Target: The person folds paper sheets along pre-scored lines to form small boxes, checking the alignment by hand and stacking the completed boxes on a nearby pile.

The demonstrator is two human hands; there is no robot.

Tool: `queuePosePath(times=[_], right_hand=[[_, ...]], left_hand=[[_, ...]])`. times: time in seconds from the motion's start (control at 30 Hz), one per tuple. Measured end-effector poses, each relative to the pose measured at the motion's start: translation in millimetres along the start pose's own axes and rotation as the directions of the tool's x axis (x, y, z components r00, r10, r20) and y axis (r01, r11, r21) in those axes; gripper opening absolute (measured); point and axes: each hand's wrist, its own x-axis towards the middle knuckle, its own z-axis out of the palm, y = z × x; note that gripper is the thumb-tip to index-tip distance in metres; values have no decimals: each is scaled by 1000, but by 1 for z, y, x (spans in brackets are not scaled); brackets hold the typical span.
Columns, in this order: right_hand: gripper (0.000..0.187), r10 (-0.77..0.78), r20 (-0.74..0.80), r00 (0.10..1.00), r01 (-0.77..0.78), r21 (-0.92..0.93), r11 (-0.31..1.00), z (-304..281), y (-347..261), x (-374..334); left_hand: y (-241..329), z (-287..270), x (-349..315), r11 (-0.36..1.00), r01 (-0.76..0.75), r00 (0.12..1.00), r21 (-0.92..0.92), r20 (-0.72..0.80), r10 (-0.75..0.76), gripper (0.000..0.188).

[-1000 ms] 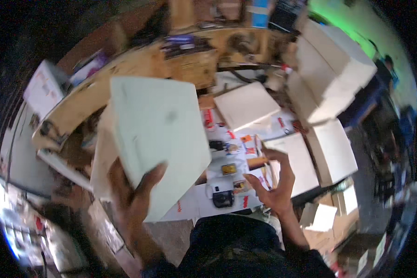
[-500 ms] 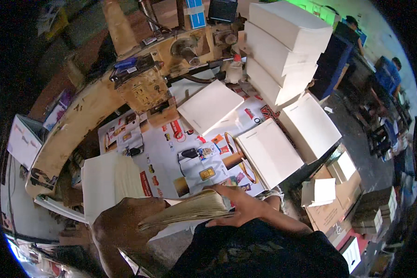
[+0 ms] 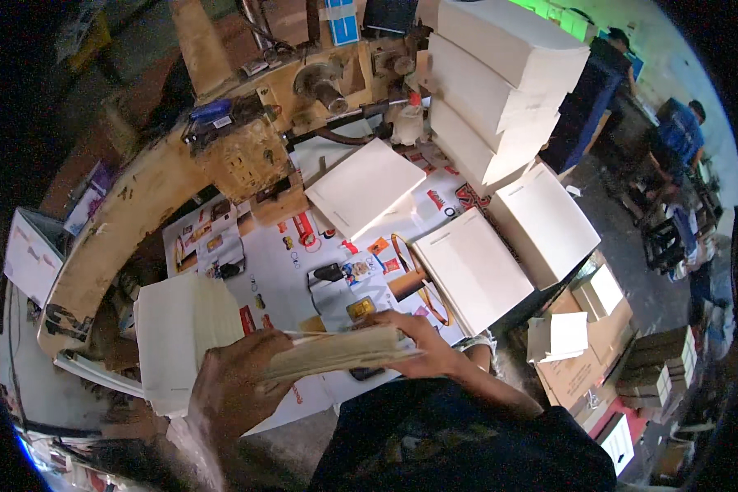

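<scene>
Between my two hands, a sheaf of off-white paper sheets [image 3: 340, 354] is held on edge above the near side of the table. My left hand [image 3: 242, 379], partly blurred, grips its left end. Its right end sits in my right hand [image 3: 418, 343], fingers along the top and thumb beneath. Beside my left hand stands a tall pile of cream paper [image 3: 172, 348]. Ahead and to the right lie a stapled paper stack [image 3: 475, 271] and another stack [image 3: 367, 187] under the machine head. A printed picture sheet [image 3: 274, 287] covers the tabletop beneath.
A worn beige stitching machine [image 3: 246, 160] arches over the table from the left. High paper stacks [image 3: 500, 90] rise at the back right, with one more stack [image 3: 545, 225] in front. Smaller stacks rest on cardboard [image 3: 578, 373] lower right. Two people are in the far right background.
The sheaf has come up slightly and its bowed top edge now looks flatter. My left hand has shifted up and to the right with it. The whole view has drifted a little left.
</scene>
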Motion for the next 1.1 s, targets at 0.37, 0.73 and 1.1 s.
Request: queuePosePath(times=[0.37, 0.73, 1.1], right_hand=[[106, -232, -61, 971, 237, 93, 967, 17, 15, 22], [76, 8, -119, 993, 15, 192, 981, 0, -17, 42], [59, 245, -344, 906, -269, -22, 963, 22, -39, 36]], left_hand=[[-87, 255, 43, 619, -424, 415, -661, -749, -515, 79], [-61, 185, 75, 166, -465, 591, -870, -445, -673, 101], [-31, 187, 60, 790, -203, 381, -578, -790, -480, 48]])
